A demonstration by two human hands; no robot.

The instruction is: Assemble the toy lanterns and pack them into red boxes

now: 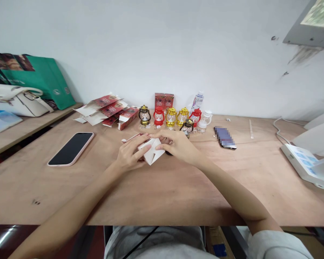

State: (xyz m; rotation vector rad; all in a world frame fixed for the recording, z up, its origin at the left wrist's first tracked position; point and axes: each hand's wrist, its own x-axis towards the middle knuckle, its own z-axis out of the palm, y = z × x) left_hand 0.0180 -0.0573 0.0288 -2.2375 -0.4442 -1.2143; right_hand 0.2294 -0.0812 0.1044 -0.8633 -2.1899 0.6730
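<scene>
A small red and white box (151, 152) is held just above the table, its white flaps turned toward me. My left hand (131, 151) wraps round its left side, thumb on the white end. On the right, my right hand (178, 144) pinches a white flap between thumb and fingers. Behind the hands stand several small lanterns: black and gold (144, 116), red (158, 116), gold (171, 117) and white (206, 117). A dark object is partly hidden under my right hand.
Flattened red boxes (110, 109) lie at the back left, upright red boxes (164, 101) and a bottle (197, 101) by the wall. Phones lie left (71, 149) and right (225, 137). A white power strip (307, 165) sits far right; a white bag (23, 100) far left.
</scene>
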